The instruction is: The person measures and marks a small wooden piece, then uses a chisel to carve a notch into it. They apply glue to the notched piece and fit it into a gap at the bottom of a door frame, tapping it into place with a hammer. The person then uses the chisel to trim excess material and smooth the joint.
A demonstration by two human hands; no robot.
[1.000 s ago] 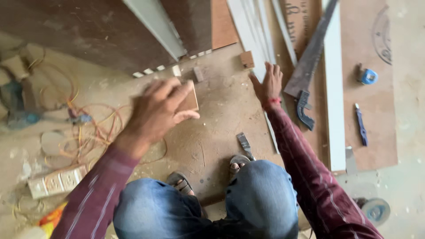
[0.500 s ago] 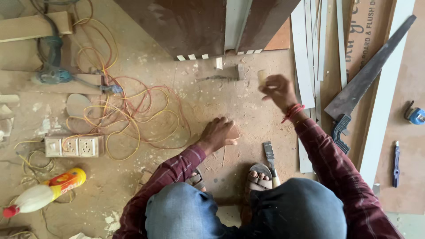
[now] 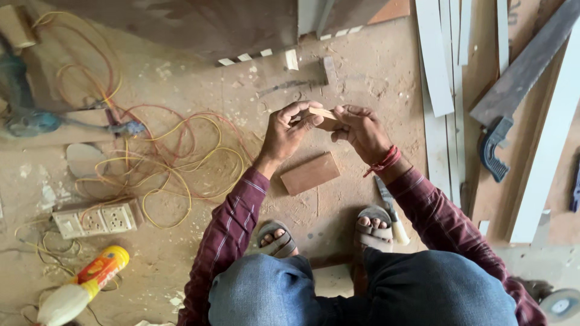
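Observation:
My left hand [image 3: 287, 130] and my right hand [image 3: 362, 130] meet in front of me, both pinching one small pale wooden piece [image 3: 323, 115] between their fingertips. Below them a flat brown rectangular wooden block [image 3: 310, 173] lies on the dusty floor, touched by neither hand. A chisel with a pale handle [image 3: 389, 211] rests beside my right sandal. My knees in blue jeans fill the bottom of the view.
Tangled yellow and red wires [image 3: 163, 157] spread at the left, by a power strip [image 3: 96, 220] and a yellow glue bottle [image 3: 84, 284]. A handsaw [image 3: 513, 102] and white strips [image 3: 438, 72] lie at the right. A dark wooden panel [image 3: 199, 27] stands ahead.
The view has shifted. My left hand set the brown block on the floor and rose. My right hand came in from the right, and both now grip the small pale piece.

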